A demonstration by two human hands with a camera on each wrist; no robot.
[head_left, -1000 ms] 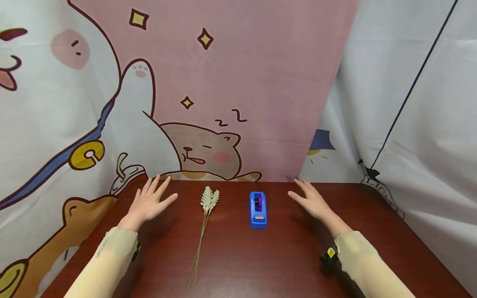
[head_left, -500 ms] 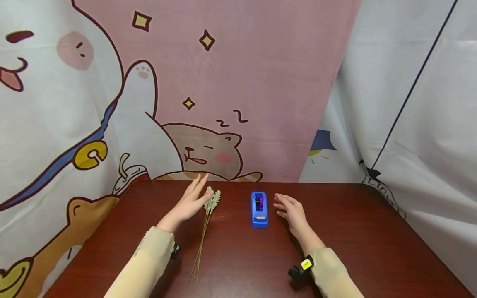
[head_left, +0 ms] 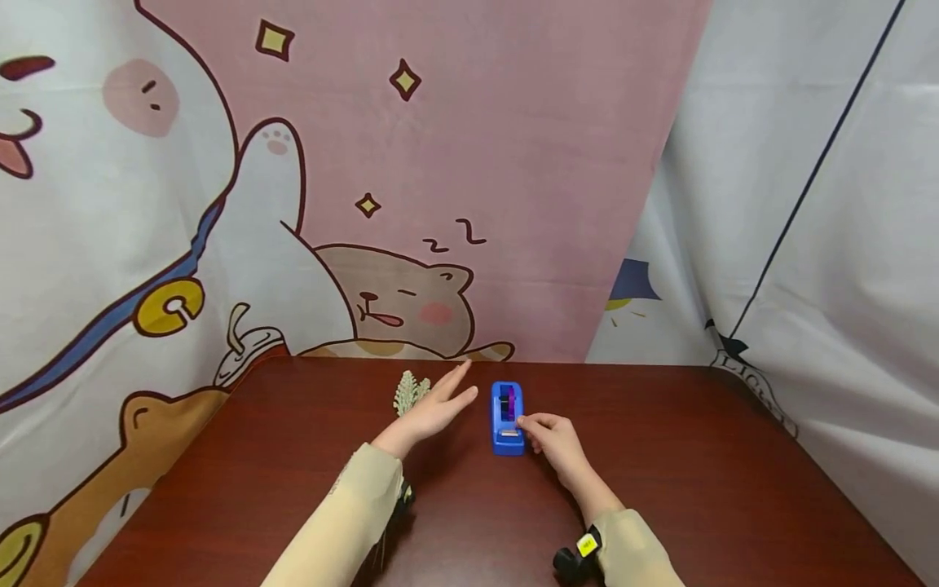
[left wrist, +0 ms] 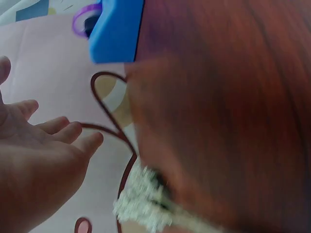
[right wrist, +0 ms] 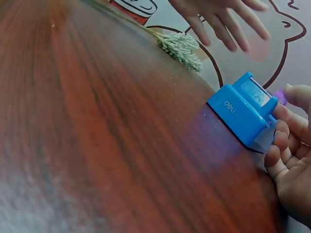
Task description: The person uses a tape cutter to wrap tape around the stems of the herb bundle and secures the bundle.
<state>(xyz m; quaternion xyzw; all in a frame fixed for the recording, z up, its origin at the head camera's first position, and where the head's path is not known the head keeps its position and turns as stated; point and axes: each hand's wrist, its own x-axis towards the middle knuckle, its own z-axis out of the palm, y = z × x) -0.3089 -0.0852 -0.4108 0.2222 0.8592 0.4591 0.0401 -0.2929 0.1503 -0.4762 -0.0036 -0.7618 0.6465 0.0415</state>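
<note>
A blue tape dispenser (head_left: pixel 507 445) with a purple roll core stands upright on the table. My right hand (head_left: pixel 561 447) is at its right side, thumb and forefinger pinching its edge near the roll; the other fingers are curled in the right wrist view. To the left of the dispenser, my left hand (head_left: pixel 429 414) hovers with straight, spread fingers and holds nothing. Beneath that arm lies a bunch of dried flower stems (head_left: pixel 406 393) with pale green heads; the sleeve hides most of its stalks. Those heads (right wrist: pixel 181 50) also show in the right wrist view.
The dark reddish-brown wooden table (head_left: pixel 697 456) reaches back to a cartoon-print cloth (head_left: pixel 557 204). A white cloth (head_left: pixel 829 261) hangs along the right side. Both wrists carry black cameras, the right one (head_left: pixel 575 561) close to the tabletop.
Both hands have come inward. The left crossed over the flower stems towards the dispenser; the right moved left, its fingers closing at the dispenser's side. Dispenser and stems stay in place.
</note>
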